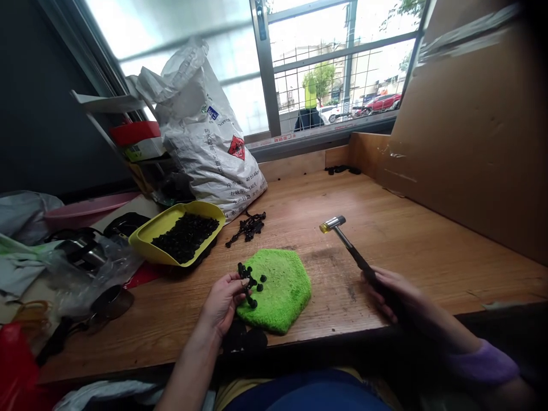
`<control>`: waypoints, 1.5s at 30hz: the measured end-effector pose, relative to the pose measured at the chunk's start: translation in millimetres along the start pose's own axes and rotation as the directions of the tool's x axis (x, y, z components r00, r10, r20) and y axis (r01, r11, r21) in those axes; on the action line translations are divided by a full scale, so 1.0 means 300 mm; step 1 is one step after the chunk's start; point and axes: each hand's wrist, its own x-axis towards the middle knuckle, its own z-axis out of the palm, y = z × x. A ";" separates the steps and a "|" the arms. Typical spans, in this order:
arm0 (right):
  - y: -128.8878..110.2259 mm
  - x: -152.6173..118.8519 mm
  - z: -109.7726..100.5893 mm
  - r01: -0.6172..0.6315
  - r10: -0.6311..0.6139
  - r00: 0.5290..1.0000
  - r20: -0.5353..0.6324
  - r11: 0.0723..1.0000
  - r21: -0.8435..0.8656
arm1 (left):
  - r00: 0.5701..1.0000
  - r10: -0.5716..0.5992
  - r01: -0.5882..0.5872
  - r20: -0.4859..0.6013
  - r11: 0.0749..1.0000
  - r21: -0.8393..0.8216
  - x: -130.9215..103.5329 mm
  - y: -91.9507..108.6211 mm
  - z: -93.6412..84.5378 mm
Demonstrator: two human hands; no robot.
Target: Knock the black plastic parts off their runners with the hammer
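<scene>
A branched black moulded piece (247, 276) with small round ends is pinched in my left hand (224, 299), over the left side of a bright green hexagonal pad (282, 285). A couple of small black round parts (260, 287) lie on the pad beside it. My right hand (391, 294) is wrapped round the dark handle of a small mallet (362, 261). The mallet's head, metal with a yellow tip on one face, is raised to the right of the pad, apart from the black piece.
A yellow scoop-shaped tray (143, 233) full of small black parts stands at the left. More branched black pieces (248, 227) lie behind the pad. A large white sack (205, 131) leans by the window; a cardboard sheet (475, 142) borders the right. A metal cup (112, 301) sits front left.
</scene>
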 end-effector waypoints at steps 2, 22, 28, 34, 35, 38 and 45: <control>0.001 0.001 -0.004 0.006 -0.006 1.000 0.014 1.000 0.000 | 1.000 -0.005 0.005 -0.011 1.000 0.031 0.004 0.003 0.007; -0.120 0.012 0.245 0.450 -0.308 0.885 0.350 0.368 -0.814 | 0.998 0.064 -0.061 -0.011 0.982 0.179 0.005 0.004 0.031; -0.128 0.044 0.279 0.466 -0.296 0.868 0.399 0.205 -0.861 | 0.997 0.075 -0.075 0.006 0.983 0.168 0.011 -0.002 0.024; -0.109 0.039 0.279 0.366 -0.164 0.923 0.348 0.094 -0.926 | 0.996 0.085 -0.081 -0.012 0.981 0.179 0.007 0.002 0.031; -0.104 0.037 0.275 0.363 -0.172 0.924 0.343 0.103 -0.926 | 0.996 0.089 -0.084 -0.017 0.979 0.184 0.006 0.001 0.032; -0.103 0.023 0.256 0.404 -0.260 0.906 0.335 0.296 -0.865 | 0.996 0.087 -0.082 -0.018 0.978 0.192 0.006 -0.006 0.026; -0.102 -0.010 0.201 0.383 -0.278 0.923 0.265 0.620 -0.685 | 0.995 0.023 -0.032 0.095 0.994 0.105 0.005 0.003 -0.011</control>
